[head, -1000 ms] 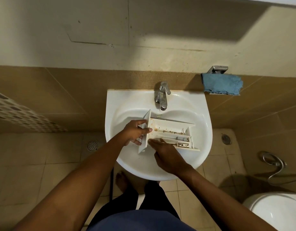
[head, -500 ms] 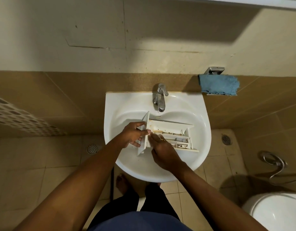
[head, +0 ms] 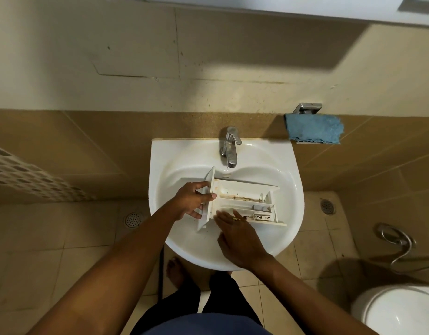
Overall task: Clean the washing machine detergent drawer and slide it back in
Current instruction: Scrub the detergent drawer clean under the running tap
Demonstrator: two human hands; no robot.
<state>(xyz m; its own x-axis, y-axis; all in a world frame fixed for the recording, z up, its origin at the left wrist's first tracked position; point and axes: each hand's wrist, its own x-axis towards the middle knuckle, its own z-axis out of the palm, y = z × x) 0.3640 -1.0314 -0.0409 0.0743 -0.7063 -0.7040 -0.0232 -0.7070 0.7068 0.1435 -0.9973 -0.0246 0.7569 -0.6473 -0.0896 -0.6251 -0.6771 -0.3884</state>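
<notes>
Left hand (head: 195,200) grips the front panel of the drawer (head: 244,195), thumb on top and fingers curled under. Right hand (head: 237,234) lies flat, fingers straight on the drawer's near compartment, apparently holding nothing, though the view is blurry. The drawer sits in the sink (head: 160,165) under the tap (head: 229,148), brown grime inside. A blue cloth (head: 313,129) hangs at right.

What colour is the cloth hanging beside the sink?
Blue; the cloth shows in the head view.
</notes>
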